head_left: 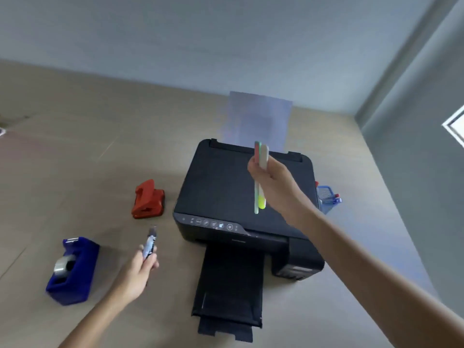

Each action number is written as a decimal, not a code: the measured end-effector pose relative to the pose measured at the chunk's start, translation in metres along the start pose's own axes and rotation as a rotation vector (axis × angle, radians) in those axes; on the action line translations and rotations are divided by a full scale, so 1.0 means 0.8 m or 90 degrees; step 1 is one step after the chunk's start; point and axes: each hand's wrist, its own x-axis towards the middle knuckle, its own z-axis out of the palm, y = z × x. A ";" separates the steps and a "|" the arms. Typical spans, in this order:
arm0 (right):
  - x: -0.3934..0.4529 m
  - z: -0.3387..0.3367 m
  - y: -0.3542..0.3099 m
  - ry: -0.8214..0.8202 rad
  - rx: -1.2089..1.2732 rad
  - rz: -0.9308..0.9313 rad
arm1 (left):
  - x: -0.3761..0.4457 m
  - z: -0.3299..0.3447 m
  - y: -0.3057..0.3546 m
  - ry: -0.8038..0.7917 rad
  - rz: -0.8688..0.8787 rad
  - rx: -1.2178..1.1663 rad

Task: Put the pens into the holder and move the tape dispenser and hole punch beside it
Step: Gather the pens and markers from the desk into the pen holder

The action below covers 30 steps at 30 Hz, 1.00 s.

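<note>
Pens (259, 177), light and stiff, bunched mid-shaft in my right hand (270, 177); my left hand (144, 264) pinches another pen (150, 243); holder (327, 198) at three o'clock.

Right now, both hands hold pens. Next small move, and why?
Probably carry the right hand right, past the printer, to above the blue mesh holder. Its bunch of pens is nearer the holder, which already has pens in it; the left hand with its pen is farther.

Matt black plastic printer (226, 182), smooth wood-look table (75, 146), wire-mesh holder (326, 197).
</note>
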 end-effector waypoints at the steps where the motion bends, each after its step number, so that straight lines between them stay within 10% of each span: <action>1: -0.001 -0.034 0.008 0.030 0.017 0.006 | -0.002 -0.009 0.026 0.013 0.017 -0.064; 8: -0.012 -0.233 0.087 0.264 0.170 0.051 | -0.005 -0.003 0.280 -0.136 0.178 -0.447; 14: 0.014 -0.304 0.192 0.352 0.123 0.156 | 0.031 0.181 0.439 -0.248 0.173 -0.469; 22: 0.070 -0.317 0.279 0.329 0.010 0.234 | 0.101 0.425 0.490 -0.129 0.051 -0.361; 30: 0.107 -0.320 0.332 0.178 -0.098 0.228 | 0.134 0.495 0.453 -0.041 0.022 -0.194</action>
